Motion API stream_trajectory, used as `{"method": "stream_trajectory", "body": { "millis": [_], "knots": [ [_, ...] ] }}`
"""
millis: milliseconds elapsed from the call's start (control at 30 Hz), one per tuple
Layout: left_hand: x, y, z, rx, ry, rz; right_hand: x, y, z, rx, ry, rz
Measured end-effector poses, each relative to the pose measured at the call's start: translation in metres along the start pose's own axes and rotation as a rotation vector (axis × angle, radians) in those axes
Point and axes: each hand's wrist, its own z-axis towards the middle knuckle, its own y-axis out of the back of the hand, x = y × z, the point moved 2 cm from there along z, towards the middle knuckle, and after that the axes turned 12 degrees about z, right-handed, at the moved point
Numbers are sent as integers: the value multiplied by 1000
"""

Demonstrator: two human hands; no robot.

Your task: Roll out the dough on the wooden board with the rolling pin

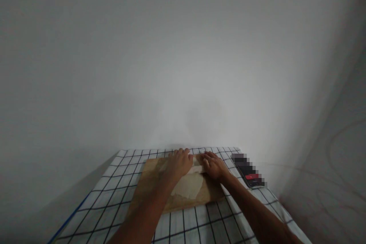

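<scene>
A thin, pale sheet of dough with an uneven edge lies on a wooden board. Between my hands, a lighter strip runs across the dough; whether it is a rolling pin or a fold of dough I cannot tell. My left hand rests palm down at the far part of the board, its fingers apart and pointing away from me. To its right, my right hand lies palm down with fingers spread, near the strip's right end. What lies beneath both palms is hidden.
The board stands on a table with a white, black-checked cloth. A dark, flat, phone-like object, partly pixelated, lies at the right edge. A plain wall rises directly behind the table, and another wall is on the right.
</scene>
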Motion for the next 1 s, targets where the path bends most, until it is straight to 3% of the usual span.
{"method": "stream_trajectory", "body": {
  "millis": [200, 367, 500, 767, 1000],
  "knots": [
    [-2, 2, -19, -19, -63, -50, 21, -1, -38, -83, 46, 43],
    [-2, 2, -32, -140, -163, -59, 26, -7, -59, -99, -56, 15],
    [-5, 5, -33, -115, -105, -58, 18, -6, -41, -60, -104, 11],
    [-7, 4, -8, -24, 83, -59, -10, -10, 21, 52, -48, 29],
    [0, 4, 14, 87, 120, -25, -28, -22, 50, 82, -6, 58]
  ]
}}
